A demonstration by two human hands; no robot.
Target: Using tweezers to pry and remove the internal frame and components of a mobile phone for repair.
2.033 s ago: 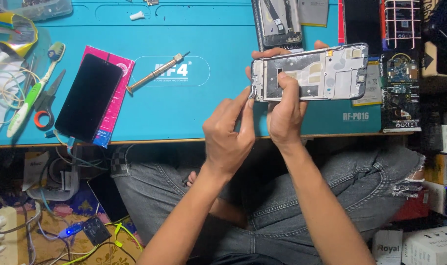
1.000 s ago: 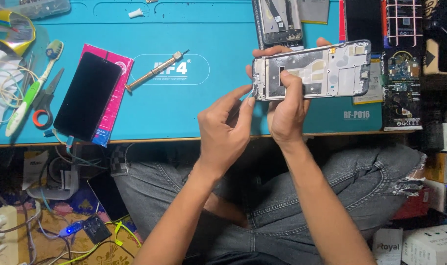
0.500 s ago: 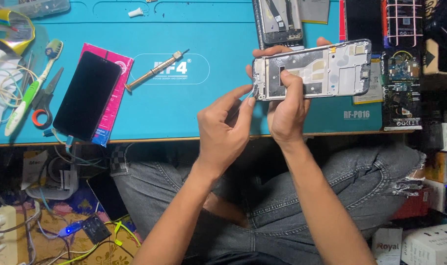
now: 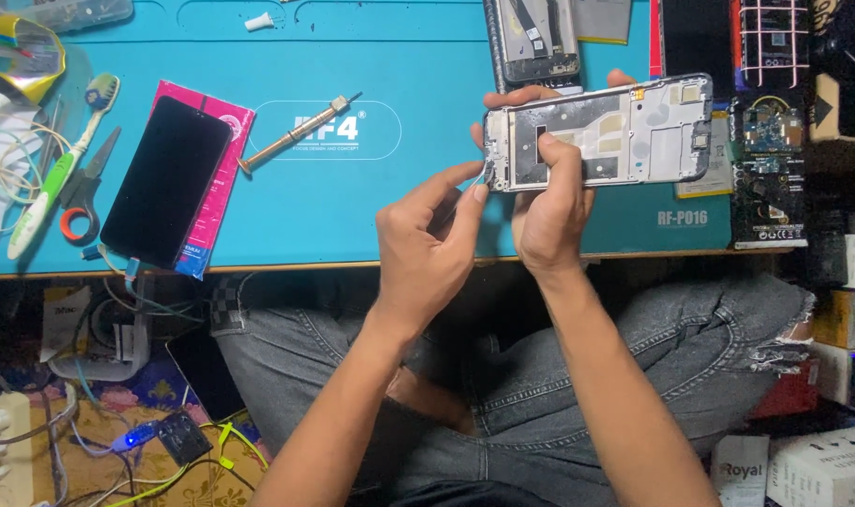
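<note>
mat (image 4: 352, 216): teal, white printed outline
frame (image 4: 634, 131): silver-white metal, pale yellow patches
phone (image 4: 167, 180): glossy black
packet (image 4: 223, 169): pink, blue foot
screwdriver (image 4: 291, 138): brass shaft, silver tip
toothbrush (image 4: 47, 178): green and white
scissors (image 4: 82, 202): black blades, red-orange handle
board (image 4: 767, 141): dark, blue and copper parts
jeans (image 4: 577, 376): grey, frayed pale at the knee
floor cloth (image 4: 164, 469): yellow, floral pattern
grid card (image 4: 773, 42): black, white grid lines
</note>
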